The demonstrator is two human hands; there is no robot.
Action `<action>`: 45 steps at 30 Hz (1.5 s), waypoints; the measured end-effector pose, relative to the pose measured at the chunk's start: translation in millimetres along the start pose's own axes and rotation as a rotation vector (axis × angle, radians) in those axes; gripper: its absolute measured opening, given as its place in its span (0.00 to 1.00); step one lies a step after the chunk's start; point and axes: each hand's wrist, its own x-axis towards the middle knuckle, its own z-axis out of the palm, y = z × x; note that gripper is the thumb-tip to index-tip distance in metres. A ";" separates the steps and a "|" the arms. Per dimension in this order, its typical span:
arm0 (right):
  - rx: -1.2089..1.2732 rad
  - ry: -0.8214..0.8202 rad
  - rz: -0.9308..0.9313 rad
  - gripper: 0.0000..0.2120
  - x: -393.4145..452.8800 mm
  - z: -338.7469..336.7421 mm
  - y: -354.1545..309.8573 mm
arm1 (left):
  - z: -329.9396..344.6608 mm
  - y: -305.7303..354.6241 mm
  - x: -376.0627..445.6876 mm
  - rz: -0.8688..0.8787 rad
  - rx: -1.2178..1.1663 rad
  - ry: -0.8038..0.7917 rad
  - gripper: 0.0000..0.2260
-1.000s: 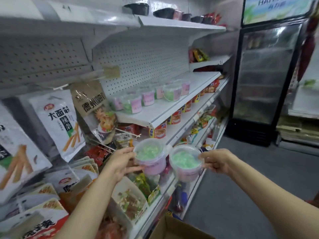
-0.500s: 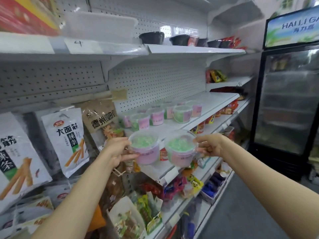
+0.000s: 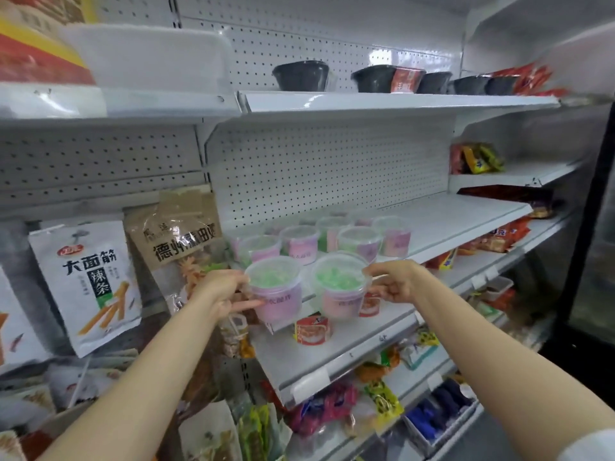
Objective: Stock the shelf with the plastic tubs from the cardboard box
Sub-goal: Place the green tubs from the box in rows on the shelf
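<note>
Two tubs in play, one per hand! The left hand (image 3: 221,291) has its fingers clamped round the left tub (image 3: 274,287); the right hand (image 3: 396,282) grips the right tub (image 3: 339,286) the same way. Both hang upright, side by side, at the front edge of the white shelf (image 3: 459,221). Behind them, roughly eight stocked tubs (image 3: 299,242) sit clustered, blurred. Four black bowls (image 3: 301,74) line the shelf above.

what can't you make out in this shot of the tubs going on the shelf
- Head view: whether the tubs held by the left hand and right hand touch the shelf; their bases cover its edge.
- Pink label print on the left tub and right tub: blurred.
- Cardboard box: out of frame.
- Back-row tubs: hazy, uncountable.
</note>
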 end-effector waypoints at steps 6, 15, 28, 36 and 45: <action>-0.009 -0.067 0.000 0.07 49.1 -1.8 -21.3 | 20.3 6.9 20.0 0.027 -0.032 0.095 0.15; 0.002 -0.117 0.002 0.04 95.4 19.4 -32.9 | 20.4 4.6 47.7 0.009 -0.019 0.181 0.13; 0.085 -0.084 0.000 0.10 113.6 22.9 -36.5 | 17.0 -3.1 70.9 -0.005 -0.078 0.158 0.14; 0.214 -0.068 -0.044 0.12 94.9 28.2 -27.5 | 12.8 -10.9 69.2 0.042 -0.085 0.148 0.15; 0.133 -0.036 -0.311 0.21 89.0 29.8 24.9 | 15.7 -22.9 57.9 0.152 -0.019 0.137 0.24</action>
